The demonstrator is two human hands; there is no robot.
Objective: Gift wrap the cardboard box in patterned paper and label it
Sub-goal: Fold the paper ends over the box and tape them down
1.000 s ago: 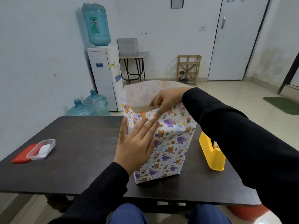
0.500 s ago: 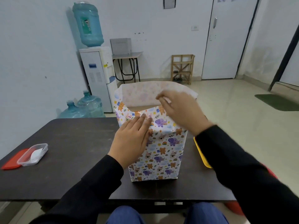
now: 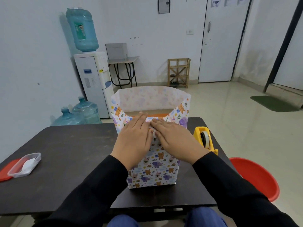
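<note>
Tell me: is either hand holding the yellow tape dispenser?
No, the tape dispenser stands on the table beside the wrapped box, while the left hand and right hand press flat on it.

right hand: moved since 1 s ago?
Yes. The right hand has come down from the top edge of the wrapped box onto its near face, and lies flat beside the left hand.

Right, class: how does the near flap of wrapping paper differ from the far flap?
The near flap is folded down low; the far flap stands upright and tall. The left hand and right hand press the near flap; nothing touches the far flap. Both are the same animal-patterned paper.
</note>
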